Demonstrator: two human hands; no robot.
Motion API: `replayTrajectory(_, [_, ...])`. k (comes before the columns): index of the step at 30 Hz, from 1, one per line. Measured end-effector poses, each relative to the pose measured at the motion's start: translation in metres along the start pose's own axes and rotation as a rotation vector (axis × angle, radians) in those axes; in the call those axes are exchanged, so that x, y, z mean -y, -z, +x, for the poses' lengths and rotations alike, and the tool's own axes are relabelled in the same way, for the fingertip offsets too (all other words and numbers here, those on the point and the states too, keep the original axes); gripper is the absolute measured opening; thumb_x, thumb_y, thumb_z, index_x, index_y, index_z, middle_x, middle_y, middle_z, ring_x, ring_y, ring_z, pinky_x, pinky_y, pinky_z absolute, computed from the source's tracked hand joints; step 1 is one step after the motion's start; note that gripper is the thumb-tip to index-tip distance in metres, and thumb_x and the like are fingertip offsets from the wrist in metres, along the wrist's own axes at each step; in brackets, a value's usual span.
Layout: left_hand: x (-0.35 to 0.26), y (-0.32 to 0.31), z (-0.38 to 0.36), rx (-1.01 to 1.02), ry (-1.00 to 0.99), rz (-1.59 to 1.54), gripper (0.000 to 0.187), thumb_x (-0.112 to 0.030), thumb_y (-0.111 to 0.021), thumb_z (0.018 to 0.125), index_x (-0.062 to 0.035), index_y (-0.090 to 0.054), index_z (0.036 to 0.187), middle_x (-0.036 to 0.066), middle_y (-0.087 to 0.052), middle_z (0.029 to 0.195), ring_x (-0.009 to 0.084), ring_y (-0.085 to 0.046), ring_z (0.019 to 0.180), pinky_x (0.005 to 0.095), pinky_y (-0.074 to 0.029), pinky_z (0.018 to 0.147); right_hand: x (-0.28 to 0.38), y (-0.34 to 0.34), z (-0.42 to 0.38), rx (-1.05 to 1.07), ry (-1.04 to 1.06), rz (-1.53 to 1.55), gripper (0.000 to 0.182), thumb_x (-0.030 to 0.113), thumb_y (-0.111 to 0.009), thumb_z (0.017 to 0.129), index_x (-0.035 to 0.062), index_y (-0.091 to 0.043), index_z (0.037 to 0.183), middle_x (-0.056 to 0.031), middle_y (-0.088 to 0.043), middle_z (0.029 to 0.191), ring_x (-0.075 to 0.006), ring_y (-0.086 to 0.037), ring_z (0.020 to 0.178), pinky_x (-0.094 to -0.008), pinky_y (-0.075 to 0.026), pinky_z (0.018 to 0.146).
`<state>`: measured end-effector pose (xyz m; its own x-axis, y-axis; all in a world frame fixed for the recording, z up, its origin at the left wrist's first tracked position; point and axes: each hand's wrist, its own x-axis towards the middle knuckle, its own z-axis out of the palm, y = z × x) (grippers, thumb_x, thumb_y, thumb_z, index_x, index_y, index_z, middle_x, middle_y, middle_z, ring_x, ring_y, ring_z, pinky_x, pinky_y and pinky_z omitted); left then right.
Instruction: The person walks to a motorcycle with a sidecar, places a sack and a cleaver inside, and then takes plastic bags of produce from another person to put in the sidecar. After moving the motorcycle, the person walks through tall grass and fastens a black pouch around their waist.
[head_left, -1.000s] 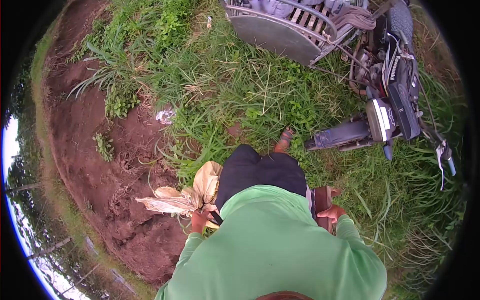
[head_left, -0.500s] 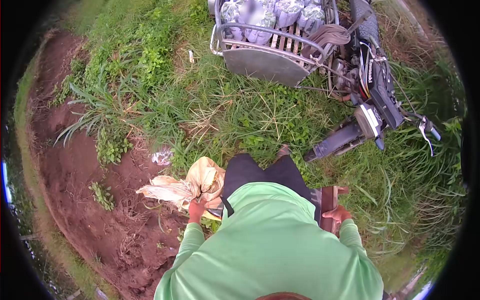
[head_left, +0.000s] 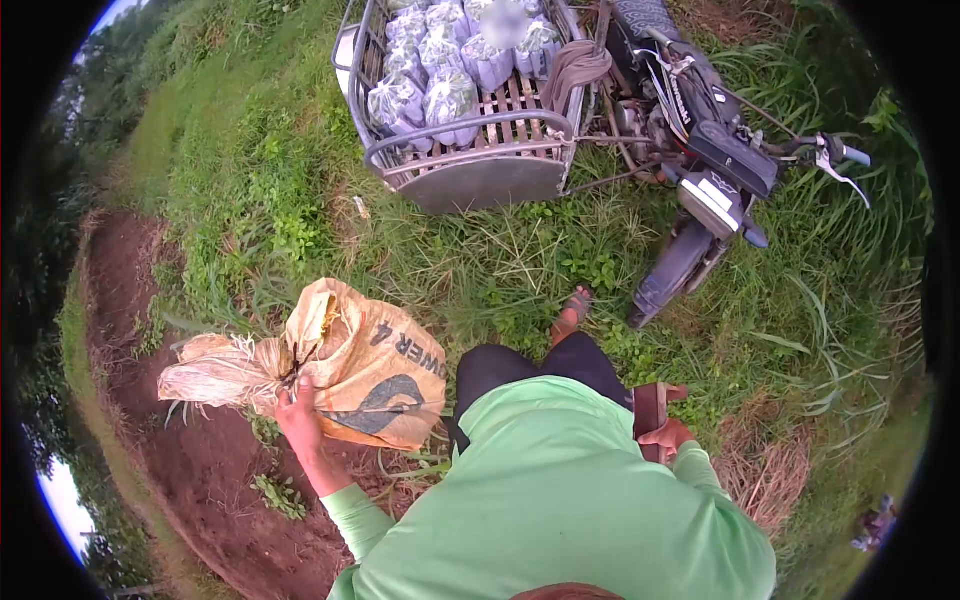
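My left hand (head_left: 298,410) grips a tan woven sack (head_left: 405,385) at its tied, bunched neck. Dark printed letters show on the sack's full side, which hangs beside my left leg; its loose top fans out to the left. Down at my right side, my right hand (head_left: 670,436) is closed around a brown wooden object (head_left: 650,405) with a short peg-like end sticking out to the right. What kind of object it is I cannot tell, as my hand and shirt cover part of it.
Ahead stands a motorcycle (head_left: 700,140) with a metal-railed sidecar (head_left: 500,185) on its left. Several clear plastic bags (head_left: 452,105) sit on the sidecar's slatted floor, near a coiled strap (head_left: 577,70). Grass lies underfoot, with bare brown soil (head_left: 200,480) to the left.
My left hand has swung the sack outward and up, so more of its printed side shows. The motorcycle and sidecar have shifted in view. My right hand keeps its hold.
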<state>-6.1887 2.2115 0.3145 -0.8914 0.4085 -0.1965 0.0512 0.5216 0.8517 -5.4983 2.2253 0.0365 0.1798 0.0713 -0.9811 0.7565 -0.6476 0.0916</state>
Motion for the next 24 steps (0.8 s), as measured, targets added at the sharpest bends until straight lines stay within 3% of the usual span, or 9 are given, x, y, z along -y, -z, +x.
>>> replayTrajectory(1, [-0.028, -0.002, 0.01, -0.063, -0.086, 0.032, 0.079, -0.028, -0.075, 0.092, 0.025, -0.038, 0.138, 0.029, -0.059, 0.128, 0.0292, -0.056, 0.12, 0.0379, -0.038, 0.109, 0.006, 0.004, -0.015, 0.032, 0.065, -0.009, 0.081, 0.039, -0.093, 0.064, 0.0061, -0.062, 0.131, -0.0119, -0.068, 0.121, -0.0289, -0.066, 0.106, -0.0472, -0.058, 0.08])
replayTrajectory(5, [-0.165, -0.023, 0.027, -0.056, -0.315, -0.271, 0.059, -0.025, -0.07, 0.097, 0.0191, -0.047, 0.129, 0.024, -0.064, 0.117, 0.0252, -0.065, 0.102, 0.0352, -0.054, 0.087, 0.001, 0.0, 0.003, -0.022, 0.021, -0.015, 0.086, 0.041, -0.094, 0.061, -0.0147, -0.062, 0.118, -0.0216, -0.069, 0.117, -0.0299, -0.07, 0.089, -0.039, -0.06, 0.066])
replayTrajectory(9, [-0.291, -0.052, 0.052, -0.095, -0.542, -0.329, 0.052, -0.029, -0.068, 0.098, 0.0123, -0.054, 0.127, 0.021, -0.065, 0.119, 0.0257, -0.069, 0.098, 0.0379, -0.059, 0.082, 0.004, 0.003, 0.002, 0.001, 0.038, -0.006, 0.105, 0.047, -0.094, 0.056, -0.0135, -0.054, 0.132, -0.0244, -0.067, 0.122, -0.034, -0.071, 0.1, -0.0457, -0.06, 0.079])
replayTrajectory(13, [-0.393, -0.107, 0.107, -0.042, -0.766, -0.532, 0.05, -0.029, -0.067, 0.099, 0.0096, -0.058, 0.129, 0.016, -0.066, 0.12, 0.0206, -0.067, 0.1, 0.0331, -0.055, 0.085, 0.008, 0.002, 0.005, -0.001, 0.008, 0.214, 0.102, 0.044, -0.095, 0.056, -0.0129, -0.055, 0.13, -0.0235, -0.068, 0.12, -0.0317, -0.072, 0.092, -0.0448, -0.06, 0.073])
replayTrajectory(16, [-0.449, -0.164, 0.149, 0.255, -0.8, -0.628, 0.04, -0.023, -0.062, 0.102, 0.008, -0.06, 0.126, 0.017, -0.069, 0.116, 0.0231, -0.07, 0.096, 0.0344, -0.057, 0.082, 0.015, -0.01, 0.005, 0.02, -0.062, 0.259, 0.1, 0.041, -0.096, 0.056, -0.0131, -0.055, 0.13, -0.0237, -0.068, 0.118, -0.0299, -0.072, 0.085, -0.0436, -0.06, 0.069])
replayTrajectory(19, [-0.482, -0.246, 0.182, 0.406, -0.82, -0.632, 0.037, -0.024, -0.063, 0.101, 0.0068, -0.062, 0.123, 0.014, -0.07, 0.111, 0.0202, -0.07, 0.092, 0.0324, -0.057, 0.078, 0.028, -0.017, -0.019, -0.056, -0.048, 0.371, 0.097, 0.038, -0.097, 0.055, -0.0136, -0.056, 0.127, -0.0222, -0.071, 0.108, -0.0277, -0.072, 0.083, -0.0423, -0.059, 0.066])
replayTrajectory(21, [-0.487, -0.304, 0.198, 0.337, -0.892, -0.494, 0.031, -0.019, -0.067, 0.099, 0.0054, -0.065, 0.117, 0.013, -0.071, 0.108, 0.0175, -0.07, 0.088, 0.0318, -0.057, 0.076, 0.018, -0.037, -0.014, -0.12, -0.079, 0.413, 0.085, 0.036, -0.096, 0.058, -0.0093, -0.062, 0.121, -0.0198, -0.071, 0.107, -0.0295, -0.071, 0.086, -0.0435, -0.059, 0.067])
replayTrajectory(23, [-0.487, -0.375, 0.219, 0.44, -0.867, -0.607, 0.038, -0.022, -0.073, 0.095, 0.0073, -0.064, 0.118, 0.013, -0.071, 0.107, 0.017, -0.069, 0.088, 0.0302, -0.056, 0.076, 0.051, -0.045, -0.074, -0.139, -0.116, 0.511, 0.075, 0.034, -0.096, 0.059, -0.0054, -0.067, 0.115, -0.0174, -0.072, 0.103, -0.0283, -0.07, 0.083, -0.0441, -0.058, 0.067])
replayTrajectory(24, [-0.476, -0.406, 0.235, 0.473, -0.839, -0.606, 0.041, -0.024, -0.074, 0.094, 0.0081, -0.063, 0.117, 0.012, -0.071, 0.106, 0.0171, -0.068, 0.089, 0.0299, -0.055, 0.076, 0.059, -0.055, -0.07, -0.179, -0.159, 0.576, 0.081, 0.032, -0.097, 0.058, -0.0074, -0.062, 0.12, -0.0195, -0.07, 0.108, -0.0292, -0.069, 0.089, -0.0446, -0.058, 0.071])
